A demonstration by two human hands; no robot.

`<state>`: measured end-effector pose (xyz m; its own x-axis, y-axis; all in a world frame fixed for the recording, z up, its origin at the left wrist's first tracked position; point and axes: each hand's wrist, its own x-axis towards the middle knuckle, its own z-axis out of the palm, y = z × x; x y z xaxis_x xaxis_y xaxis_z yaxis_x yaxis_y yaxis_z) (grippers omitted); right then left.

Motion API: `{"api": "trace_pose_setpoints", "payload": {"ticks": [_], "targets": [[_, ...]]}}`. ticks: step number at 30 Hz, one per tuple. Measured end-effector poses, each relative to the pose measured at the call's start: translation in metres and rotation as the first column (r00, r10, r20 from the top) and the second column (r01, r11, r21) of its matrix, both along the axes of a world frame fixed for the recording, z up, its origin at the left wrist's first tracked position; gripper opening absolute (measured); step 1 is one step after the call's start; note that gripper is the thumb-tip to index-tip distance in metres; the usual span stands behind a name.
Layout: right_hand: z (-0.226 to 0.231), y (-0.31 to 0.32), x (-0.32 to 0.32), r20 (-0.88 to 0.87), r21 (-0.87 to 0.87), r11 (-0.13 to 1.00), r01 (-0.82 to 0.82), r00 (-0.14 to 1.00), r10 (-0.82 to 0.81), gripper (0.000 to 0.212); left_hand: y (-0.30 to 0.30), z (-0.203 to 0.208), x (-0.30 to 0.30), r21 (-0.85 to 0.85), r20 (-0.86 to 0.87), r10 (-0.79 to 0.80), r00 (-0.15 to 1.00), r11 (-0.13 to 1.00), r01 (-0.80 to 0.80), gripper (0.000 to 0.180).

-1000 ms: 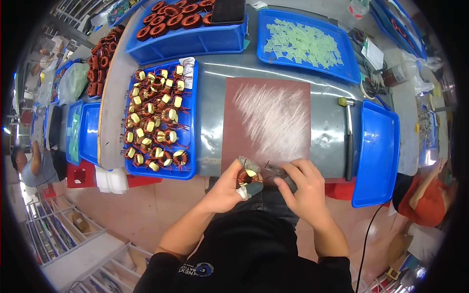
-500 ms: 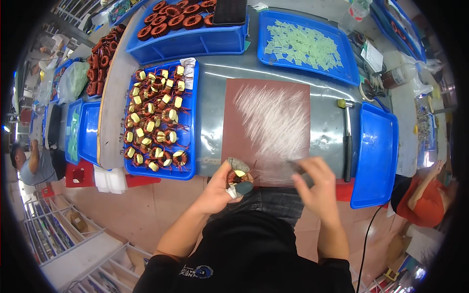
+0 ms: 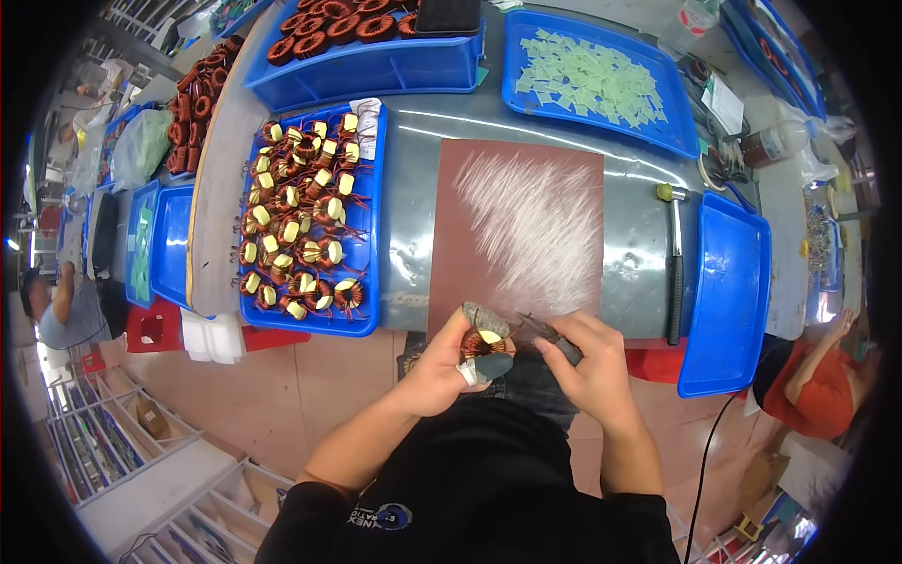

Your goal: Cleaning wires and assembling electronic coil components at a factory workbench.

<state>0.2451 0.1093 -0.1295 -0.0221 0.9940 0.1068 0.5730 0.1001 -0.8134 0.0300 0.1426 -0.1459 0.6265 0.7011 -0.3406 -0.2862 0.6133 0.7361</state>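
My left hand (image 3: 438, 374) is closed round a copper-wound toroidal coil (image 3: 477, 347) with a pale yellow block on it. Dark and grey coverings wrap some of its fingertips. My right hand (image 3: 594, 365) grips a pair of pliers (image 3: 552, 338) with dark handles, its jaws pointing at the coil's wire ends; whether they touch cannot be made out. Both hands are over the near edge of a scratched reddish-brown sheet (image 3: 460, 244). To their left, a blue tray (image 3: 372, 216) holds several similar coils with yellow blocks and loose wire ends.
A blue bin (image 3: 376, 73) of bare coils stands at the far left, a dark flat device (image 3: 449, 17) on it. At the far right, a tray (image 3: 601, 133) holds pale green pieces. A hammer (image 3: 674, 273) lies beside another blue tray (image 3: 723, 301). Other people sit at both sides.
My right hand has come left and nearer to the coil, and the pliers now show plainly in it. My left hand has shifted slightly right with the coil.
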Motion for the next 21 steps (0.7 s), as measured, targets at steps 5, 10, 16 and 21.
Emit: {"api": "trace_pose_setpoints", "payload": {"ticks": [5, 10, 16, 21], "targets": [[-0.012, -0.011, 0.002, -0.087, -0.077, 0.997, 0.023, 0.996, -0.029, 0.020, -0.003, -0.001, 0.000, -0.042, 0.067, 0.038, 0.997, 0.998, -0.035, 0.035], [0.004, -0.006, 0.017, -0.053, 0.001, 1.000, -0.020, 0.998, 0.020, 0.025, 0.006, 0.005, -0.007, -0.032, -0.017, -0.140, 0.990, 0.990, 0.139, 0.033], [0.022, 0.021, 0.027, 0.143, 0.071, 0.977, -0.202, 0.971, 0.191, 0.032, -0.001, -0.011, -0.013, 0.083, -0.011, -0.236, 0.972, 0.968, 0.236, 0.041], [0.021, 0.033, 0.022, 0.190, 0.130, 0.928, -0.349, 0.928, 0.322, 0.033, 0.001, 0.001, -0.006, 0.080, 0.000, -0.270, 0.963, 0.960, 0.269, 0.048]]}}
